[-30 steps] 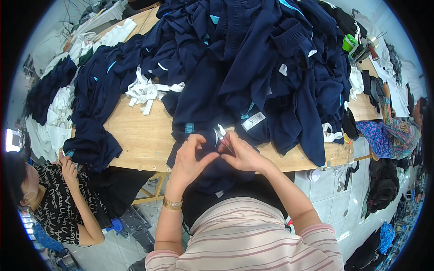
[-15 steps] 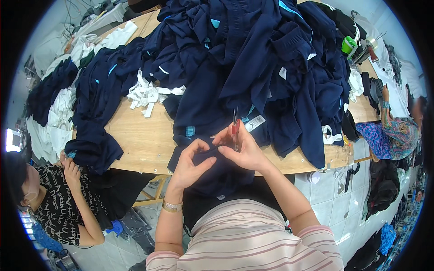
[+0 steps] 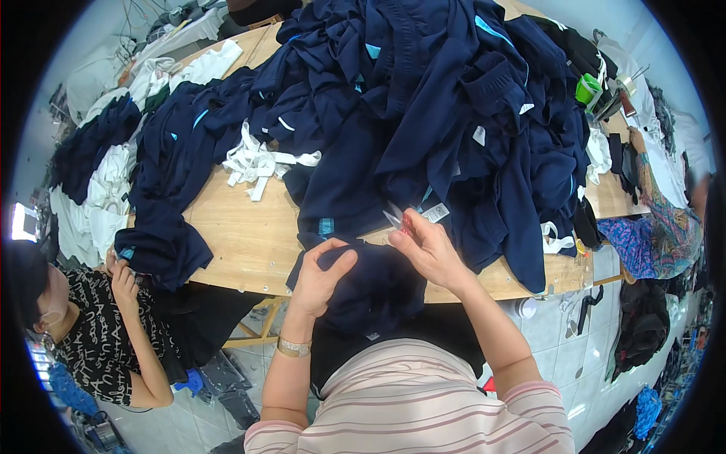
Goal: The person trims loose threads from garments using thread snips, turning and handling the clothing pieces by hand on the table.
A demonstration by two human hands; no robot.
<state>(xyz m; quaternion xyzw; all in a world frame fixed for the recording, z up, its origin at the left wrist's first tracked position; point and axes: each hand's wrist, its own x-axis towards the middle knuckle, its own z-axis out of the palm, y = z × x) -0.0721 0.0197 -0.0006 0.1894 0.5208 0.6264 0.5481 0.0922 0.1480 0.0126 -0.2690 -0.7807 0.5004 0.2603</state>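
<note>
Snips (image 3: 401, 219): in the right hand (image 3: 434, 253), held between thumb and fingers, red grip at the fingertips. Blades parted, poking out ahead of that hand and angled to its left.

Garment (image 3: 387, 284): navy, bunched just right of the left hand (image 3: 316, 280) and lower left of the right hand, hanging over the table edge toward the wearer. Left hand is curled at its left side, thumb bent up and apart from the index finger; other fingers partly hidden, so can't tell if they pinch cloth. Hands well apart from each other.

White tag (image 3: 435, 213) right at the right hand's fingertips. Light-blue patch (image 3: 326, 226) just ahead of the left hand. Navy pile (image 3: 431, 113) beyond both hands. White straps (image 3: 261, 161) ahead-left of the left hand, on the wooden table (image 3: 246, 227).

Far left of the left hand: co-worker's hand (image 3: 124, 286) by navy cloth (image 3: 172, 256). Far right of the right hand: another person (image 3: 669, 227), patterned clothes. Green cup (image 3: 587, 88) ahead-right of the right hand.
</note>
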